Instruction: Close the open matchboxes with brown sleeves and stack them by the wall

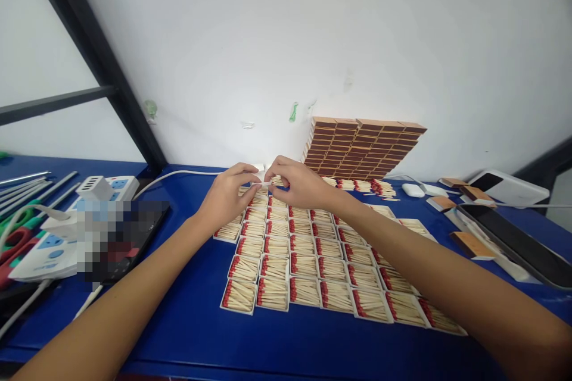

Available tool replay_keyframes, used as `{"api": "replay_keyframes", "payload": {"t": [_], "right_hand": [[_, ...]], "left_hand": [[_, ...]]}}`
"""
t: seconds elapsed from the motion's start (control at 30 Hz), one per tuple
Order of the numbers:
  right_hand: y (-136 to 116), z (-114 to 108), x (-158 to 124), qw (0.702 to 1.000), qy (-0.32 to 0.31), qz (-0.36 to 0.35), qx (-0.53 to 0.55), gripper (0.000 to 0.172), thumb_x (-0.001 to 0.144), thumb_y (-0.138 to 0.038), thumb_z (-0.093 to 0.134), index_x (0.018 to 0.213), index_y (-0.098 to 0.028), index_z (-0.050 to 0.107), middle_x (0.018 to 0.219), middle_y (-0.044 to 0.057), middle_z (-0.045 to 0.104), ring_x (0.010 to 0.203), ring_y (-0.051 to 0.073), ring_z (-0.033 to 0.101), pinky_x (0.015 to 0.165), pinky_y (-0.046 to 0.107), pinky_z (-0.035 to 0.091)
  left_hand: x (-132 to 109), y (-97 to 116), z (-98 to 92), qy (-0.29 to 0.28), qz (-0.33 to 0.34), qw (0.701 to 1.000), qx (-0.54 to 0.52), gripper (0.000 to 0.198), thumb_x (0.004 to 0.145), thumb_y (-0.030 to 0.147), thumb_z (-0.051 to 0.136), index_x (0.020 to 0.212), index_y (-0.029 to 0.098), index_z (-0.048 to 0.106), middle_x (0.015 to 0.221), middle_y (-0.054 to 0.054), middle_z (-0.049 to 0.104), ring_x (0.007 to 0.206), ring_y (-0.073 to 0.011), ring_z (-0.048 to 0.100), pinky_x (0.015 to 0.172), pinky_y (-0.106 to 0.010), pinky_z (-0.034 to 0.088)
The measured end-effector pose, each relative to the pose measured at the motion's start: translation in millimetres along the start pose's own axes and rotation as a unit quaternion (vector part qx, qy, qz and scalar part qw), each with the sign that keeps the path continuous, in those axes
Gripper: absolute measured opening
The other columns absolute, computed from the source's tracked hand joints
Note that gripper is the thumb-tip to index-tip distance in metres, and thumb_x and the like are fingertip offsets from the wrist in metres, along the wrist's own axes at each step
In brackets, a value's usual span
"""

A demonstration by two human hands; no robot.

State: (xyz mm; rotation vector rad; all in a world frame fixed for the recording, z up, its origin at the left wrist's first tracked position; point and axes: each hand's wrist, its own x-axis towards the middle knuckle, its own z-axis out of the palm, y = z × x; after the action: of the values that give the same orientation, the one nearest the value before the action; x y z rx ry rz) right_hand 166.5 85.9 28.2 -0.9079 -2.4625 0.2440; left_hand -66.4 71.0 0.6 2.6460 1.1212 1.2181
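Note:
My left hand (227, 193) and my right hand (298, 181) meet at the back of the rows, fingers pinched on opposite ends of a small white matchbox tray (263, 183). What lies inside that tray is too small to make out. Below and in front of my hands, open matchbox trays full of red-tipped matches (273, 294) lie side by side in rows. My right forearm passes over the right part of these rows and hides some of them. Just behind my right wrist is a loose pile of matches (382, 189).
Against the wall stands a tall stack of matchboxes (361, 146). A power strip (53, 253), scissors (18, 244) and metal rods (38, 187) occupy the left of the blue table (179, 333). At right are a phone (513, 244), a white power bank (513, 186) and several matchboxes (472, 245).

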Motion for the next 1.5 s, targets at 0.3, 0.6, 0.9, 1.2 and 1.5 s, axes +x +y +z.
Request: {"api": "replay_keyframes", "payload": {"t": [0.3,0.6,0.9,1.2,1.5], "right_hand": [[16,-14,23,0.971,-0.006,0.123,-0.207,0.023,0.103,-0.024,0.055,0.104,-0.016,0.077,0.108,0.015,0.073,0.089,0.026,0.066,0.071,0.034,0.043],[26,-13,29,0.917,-0.105,0.211,-0.321,0.028,0.103,-0.019,0.053,0.106,-0.01,0.079,0.106,0.024,0.078,0.097,0.033,0.074,0.08,0.037,0.052],[24,-20,30,0.925,-0.089,0.21,-0.303,0.034,0.106,-0.022,0.046,0.113,-0.012,0.078,0.116,0.022,0.077,0.103,0.033,0.073,0.084,0.037,0.052],[25,2,46,0.945,-0.089,0.184,-0.257,0.03,0.105,-0.025,0.052,0.11,-0.013,0.079,0.115,0.02,0.078,0.102,0.03,0.072,0.085,0.036,0.049],[17,5,33,0.978,-0.052,0.102,-0.177,0.026,0.105,-0.023,0.052,0.108,-0.018,0.078,0.112,0.013,0.075,0.094,0.025,0.067,0.075,0.034,0.044]], "left_hand": [[0,-13,-8.8,0.024,-0.01,0.995,0.101,0.019,0.1,0.026,0.06,0.111,0.02,0.075,0.117,-0.011,0.076,0.108,-0.0274,0.072,0.096,-0.045,0.059],[2,-16,-19.9,-0.114,-0.037,0.977,0.178,0.019,0.097,0.025,0.057,0.092,0.02,0.076,0.082,-0.006,0.073,0.075,-0.0218,0.067,0.065,-0.032,0.047],[2,-8,-18.9,-0.148,-0.027,0.975,0.165,0.027,0.101,0.031,0.054,0.096,0.018,0.077,0.086,-0.007,0.075,0.075,-0.0211,0.067,0.065,-0.031,0.044],[3,-10,-17.4,-0.158,-0.029,0.971,0.179,0.028,0.102,0.032,0.053,0.098,0.019,0.077,0.089,-0.007,0.077,0.077,-0.0216,0.069,0.065,-0.031,0.043],[6,-5,-25.4,-0.187,-0.061,0.956,0.216,0.026,0.1,0.03,0.055,0.103,0.019,0.078,0.09,-0.007,0.078,0.079,-0.0235,0.07,0.066,-0.032,0.044]]}}
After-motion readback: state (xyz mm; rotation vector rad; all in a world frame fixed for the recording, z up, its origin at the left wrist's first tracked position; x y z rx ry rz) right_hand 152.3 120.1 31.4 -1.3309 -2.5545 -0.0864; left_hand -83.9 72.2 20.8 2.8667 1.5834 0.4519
